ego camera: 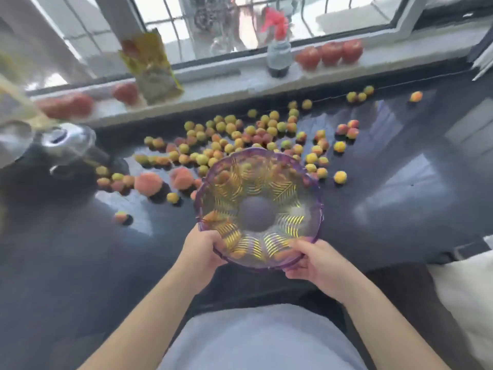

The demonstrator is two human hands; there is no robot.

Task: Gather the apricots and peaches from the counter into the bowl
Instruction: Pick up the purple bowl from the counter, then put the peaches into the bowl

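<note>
Holding the empty bowl (257,206) by its 6 o'clock rim, left hand (201,249) and right hand (317,263) both pinching it, I'd park it flat right beside the apricots (240,134) at 12 o'clock on the counter (400,209)

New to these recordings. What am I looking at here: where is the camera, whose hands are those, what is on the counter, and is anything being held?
There is no machine: a person works with bare hands. The single picture comes from a wide-angle camera on the person's head, looking forward and down. The left hand and right hand both grip the near rim of a purple glass bowl, which looks empty. Beyond it, many small apricots lie scattered on the dark counter, with two larger peaches left of the bowl. Red fruit, too blurred to identify, sits on the windowsill.
</note>
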